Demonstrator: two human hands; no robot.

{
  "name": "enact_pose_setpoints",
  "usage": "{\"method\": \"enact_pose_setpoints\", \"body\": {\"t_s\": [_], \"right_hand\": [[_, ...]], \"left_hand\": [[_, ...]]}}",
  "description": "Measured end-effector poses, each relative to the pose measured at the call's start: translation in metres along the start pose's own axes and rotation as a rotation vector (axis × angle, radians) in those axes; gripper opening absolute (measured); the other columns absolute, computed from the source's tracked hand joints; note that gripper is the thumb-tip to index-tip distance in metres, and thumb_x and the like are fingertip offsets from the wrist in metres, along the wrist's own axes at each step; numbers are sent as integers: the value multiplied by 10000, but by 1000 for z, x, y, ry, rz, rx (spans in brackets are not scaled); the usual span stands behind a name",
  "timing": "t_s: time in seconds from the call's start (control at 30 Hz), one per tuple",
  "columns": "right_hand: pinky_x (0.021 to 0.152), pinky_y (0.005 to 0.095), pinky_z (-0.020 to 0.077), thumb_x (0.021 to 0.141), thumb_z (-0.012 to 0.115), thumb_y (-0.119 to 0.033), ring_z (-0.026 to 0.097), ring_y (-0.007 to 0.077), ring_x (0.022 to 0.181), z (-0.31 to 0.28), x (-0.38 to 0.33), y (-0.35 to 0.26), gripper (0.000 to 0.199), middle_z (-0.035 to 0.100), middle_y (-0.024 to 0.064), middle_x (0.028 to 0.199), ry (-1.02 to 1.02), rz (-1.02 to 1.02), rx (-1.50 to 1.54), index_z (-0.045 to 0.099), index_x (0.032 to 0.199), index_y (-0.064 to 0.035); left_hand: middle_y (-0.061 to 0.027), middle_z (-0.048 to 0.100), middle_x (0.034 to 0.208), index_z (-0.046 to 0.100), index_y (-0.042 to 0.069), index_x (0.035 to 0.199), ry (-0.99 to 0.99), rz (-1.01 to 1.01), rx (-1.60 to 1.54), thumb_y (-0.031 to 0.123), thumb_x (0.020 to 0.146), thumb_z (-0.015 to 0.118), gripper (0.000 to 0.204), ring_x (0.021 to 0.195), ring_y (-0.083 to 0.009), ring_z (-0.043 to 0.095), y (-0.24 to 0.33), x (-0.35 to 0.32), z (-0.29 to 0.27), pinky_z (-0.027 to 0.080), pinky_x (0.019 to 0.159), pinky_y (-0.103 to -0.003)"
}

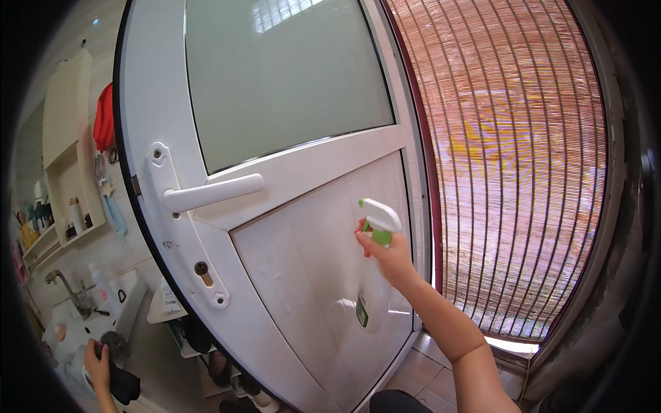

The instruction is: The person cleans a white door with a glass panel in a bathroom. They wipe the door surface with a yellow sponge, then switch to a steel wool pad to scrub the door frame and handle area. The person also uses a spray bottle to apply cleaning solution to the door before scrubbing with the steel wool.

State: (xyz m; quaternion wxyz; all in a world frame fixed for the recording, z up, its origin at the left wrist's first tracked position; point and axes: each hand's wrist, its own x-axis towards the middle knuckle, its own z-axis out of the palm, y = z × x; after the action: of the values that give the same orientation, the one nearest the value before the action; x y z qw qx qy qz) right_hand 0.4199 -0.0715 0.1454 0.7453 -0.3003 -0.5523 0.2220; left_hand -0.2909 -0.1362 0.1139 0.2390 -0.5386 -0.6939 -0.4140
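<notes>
My right hand (387, 256) is closed round the neck of a spray bottle (381, 215) with a white and green trigger head. The bottle's body is see-through and carries a green label; it hangs upright before the lower panel (310, 255) of a white door (155, 103). Whitish wet-looking marks show on that panel. At the lower left, my left hand (98, 365) is closed on a dark grey and black cloth (124, 385), with a fuzzy grey part (116, 344) showing beside the fingers. The cloth's exact kind is unclear.
A white lever handle (213, 193) juts from the door above a keyhole. Left of the door are a washbasin (131, 296) with a tap (65, 286), and a wall cabinet (65, 151) holding toiletries. A woven blind (509, 172) covers the opening at right. Floor tiles (416, 372) lie below.
</notes>
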Motion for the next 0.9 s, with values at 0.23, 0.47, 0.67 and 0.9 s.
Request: {"method": "enact_pose_setpoints", "body": {"t_s": [0.23,0.47,0.67,0.9], "right_hand": [[679,267,476,893,708,-250,558,79,773,11,-15,-7,308,627,-4,891,-171,106,14,631,1096,-31],[698,274,479,892,706,-235,557,82,789,16,-20,-15,322,630,-11,915,-119,39,36,610,1129,-40],[693,258,485,890,703,-193,567,80,823,12,-14,-12,316,648,6,985,-122,29,83,606,1148,-41],[644,238,477,892,698,-177,565,65,779,-35,5,18,286,638,3,956,159,-93,31,605,1124,-35]], "left_hand": [[-157,529,805,485,23,937,-28,31,-27,134,823,671,246,758,-326,522,-12,6,3,437,722,-373],[-139,456,869,453,12,977,88,193,-168,24,838,635,230,795,-289,457,17,29,-1,412,763,-340],[-87,391,813,411,12,808,228,368,-451,-69,685,462,156,768,-212,421,146,-21,-47,357,716,-264],[-78,532,636,517,16,651,-360,330,-780,16,634,581,67,613,-171,528,311,-110,-5,410,593,-278]]}}
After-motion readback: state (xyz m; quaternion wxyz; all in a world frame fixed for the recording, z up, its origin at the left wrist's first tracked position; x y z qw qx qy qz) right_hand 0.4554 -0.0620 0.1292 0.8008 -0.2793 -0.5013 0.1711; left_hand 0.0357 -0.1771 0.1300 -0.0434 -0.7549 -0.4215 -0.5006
